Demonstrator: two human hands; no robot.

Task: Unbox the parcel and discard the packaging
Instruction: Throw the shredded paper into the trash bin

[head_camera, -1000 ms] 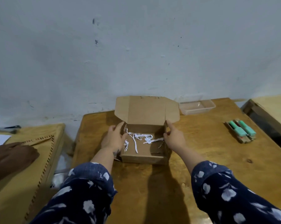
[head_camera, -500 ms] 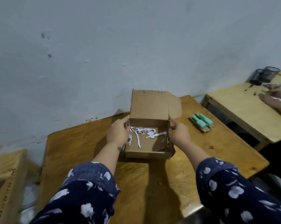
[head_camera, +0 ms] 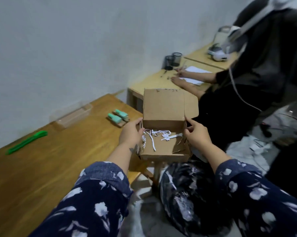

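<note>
The open cardboard box [head_camera: 164, 134] is held in the air between both hands, past the right-hand edge of the worktop [head_camera: 41, 165] and above a dark patterned bag [head_camera: 183, 194] that sits below it. The left hand [head_camera: 131, 135] clasps the box's left wall and the right hand [head_camera: 198, 136] its right wall, fingers [head_camera: 189, 121] curled over the top edges and pressing the cardboard — neither hand is nearer, the box lies square between them. Its lid flap [head_camera: 163, 105] stands upright on the far side, so the opening faces up and toward the person. Inside lie only white paper strips [head_camera: 158, 135] on the box floor; no other contents show.

Judging by this, the strips are to be tipped out — the bag directly beneath looks the likely place, though whether it is a bin bag cannot be told. Room is tight to the right, where another person [head_camera: 257, 65] sits at a neighbouring desk; the way downward is open.
</note>
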